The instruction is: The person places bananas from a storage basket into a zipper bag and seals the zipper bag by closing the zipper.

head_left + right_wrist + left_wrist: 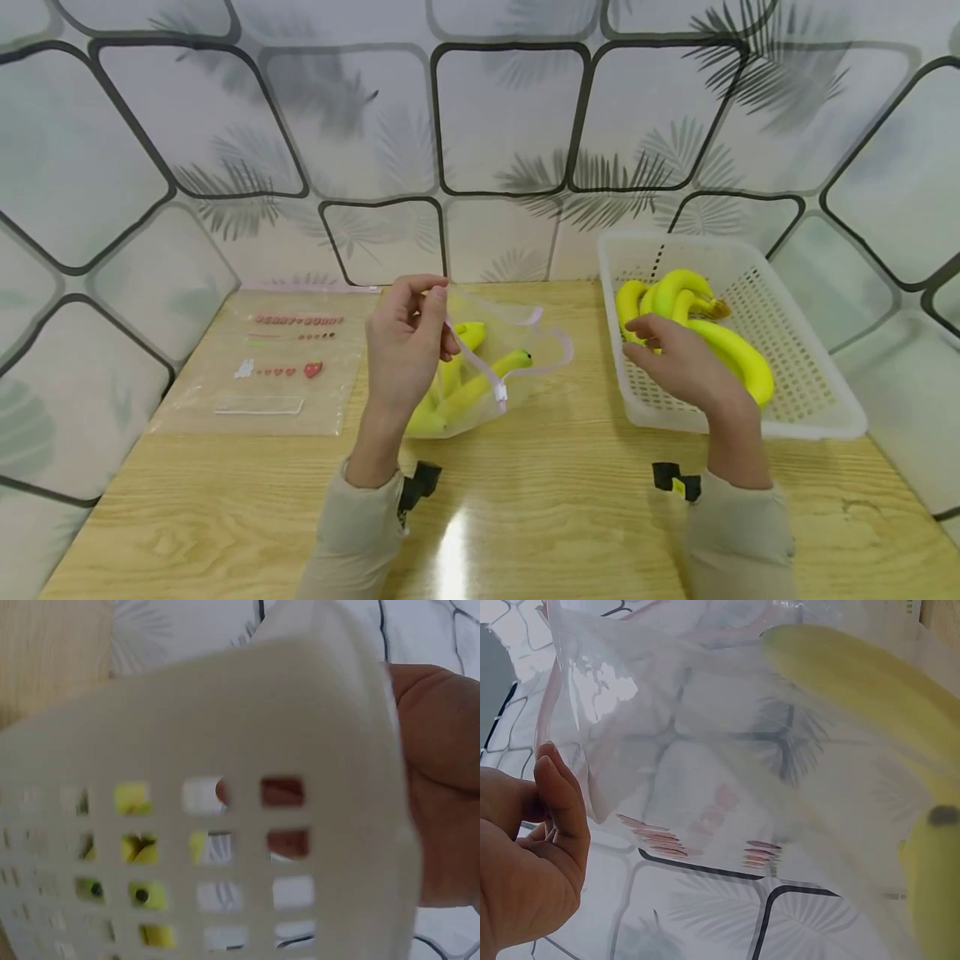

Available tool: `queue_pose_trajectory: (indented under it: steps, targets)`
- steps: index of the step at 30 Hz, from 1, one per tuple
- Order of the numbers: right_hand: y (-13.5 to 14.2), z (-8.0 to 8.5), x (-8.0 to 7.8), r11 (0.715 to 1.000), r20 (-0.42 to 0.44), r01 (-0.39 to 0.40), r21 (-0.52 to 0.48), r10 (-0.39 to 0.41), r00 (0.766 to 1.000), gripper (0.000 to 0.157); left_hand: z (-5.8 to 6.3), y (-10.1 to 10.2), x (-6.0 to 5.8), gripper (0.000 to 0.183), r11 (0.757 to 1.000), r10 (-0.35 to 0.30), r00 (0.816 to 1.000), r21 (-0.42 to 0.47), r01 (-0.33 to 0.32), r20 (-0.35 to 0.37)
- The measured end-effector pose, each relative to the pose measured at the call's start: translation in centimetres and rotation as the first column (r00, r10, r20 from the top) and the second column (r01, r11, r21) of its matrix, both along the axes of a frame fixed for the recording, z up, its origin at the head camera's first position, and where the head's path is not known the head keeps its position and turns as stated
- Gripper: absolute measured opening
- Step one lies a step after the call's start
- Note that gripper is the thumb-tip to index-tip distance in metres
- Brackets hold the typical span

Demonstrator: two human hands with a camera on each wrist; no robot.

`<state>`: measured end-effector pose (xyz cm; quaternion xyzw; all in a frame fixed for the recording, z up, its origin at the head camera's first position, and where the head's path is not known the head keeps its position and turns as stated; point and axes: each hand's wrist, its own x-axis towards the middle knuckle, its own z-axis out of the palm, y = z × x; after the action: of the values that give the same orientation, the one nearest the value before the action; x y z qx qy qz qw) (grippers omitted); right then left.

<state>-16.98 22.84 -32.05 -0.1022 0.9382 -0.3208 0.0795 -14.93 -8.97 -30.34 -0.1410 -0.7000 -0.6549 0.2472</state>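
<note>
My left hand pinches the pink-edged rim of a clear zip bag between thumb and fingers. Its mouth gapes toward the right, with a white slider on the pink edge. Several yellow bananas lie inside; the left wrist view shows one banana close up through the plastic. Over the left side of a white basket, my right hand reaches in with relaxed, slightly bent fingers, close to the bananas there. The basket's wall hides its fingertips in the right wrist view.
A second clear bag with red print lies flat on the wooden table, left of my left hand. Behind and at both sides rises a patterned fabric wall, close to the basket's far edge.
</note>
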Motion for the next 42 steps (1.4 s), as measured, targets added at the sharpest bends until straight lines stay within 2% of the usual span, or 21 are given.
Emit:
queue_pose_trajectory:
  steps: [4,7,10,14,18,22,26,32,39,42]
  targets:
    - [2.6,-1.3,-0.8,0.983,0.082,0.055,0.176,-0.070,0.994,0.060,0.0,-0.1,0.0,0.017,1.000,0.004,1.000,0.000,-0.004,0.000]
    - [4.3,-2.3,-1.0,0.963,0.138,0.099,0.251,-0.137,0.981,0.068,0.0,-0.1,0.0,0.017,1.000,0.007,1.000,-0.001,-0.007,0.002]
    - [5.4,-3.0,-1.2,0.960,0.185,0.097,0.263,-0.149,0.971,0.069,0.0,-0.1,0.0,0.017,1.000,0.007,1.000,-0.003,-0.007,0.004]
    - [5.7,-3.5,-1.3,0.959,0.224,0.042,0.281,-0.108,0.969,0.062,0.1,-0.1,0.0,0.017,1.000,0.005,1.000,-0.003,-0.005,0.003]
    - [5.5,-3.7,-1.4,0.948,0.243,-0.036,0.317,-0.044,0.969,0.048,0.2,-0.1,0.1,0.017,1.000,0.010,1.000,-0.007,-0.010,0.000]
    - [5.3,-3.8,-1.3,0.942,0.267,-0.076,0.327,-0.015,0.964,0.031,0.2,-0.1,0.2,0.017,1.000,0.011,1.000,-0.005,-0.011,0.002]
    - [5.2,-3.7,-1.1,0.948,0.286,-0.063,0.313,-0.031,0.958,0.031,0.2,-0.1,0.3,0.017,1.000,0.008,1.000,0.006,-0.008,-0.003]
    - [5.2,-3.6,-1.0,0.953,0.278,-0.055,0.298,-0.032,0.960,0.041,0.2,-0.1,0.3,0.016,1.000,0.011,1.000,0.001,-0.011,-0.005]
    - [5.2,-4.0,-1.0,0.958,0.286,-0.081,0.273,0.000,0.958,0.026,0.2,-0.1,0.3,0.017,1.000,0.012,1.000,0.000,-0.012,-0.012]
    - [5.2,-4.2,-1.1,0.955,0.287,-0.078,0.285,-0.008,0.958,0.026,0.2,-0.2,0.3,0.016,1.000,0.012,1.000,0.001,-0.012,-0.015]
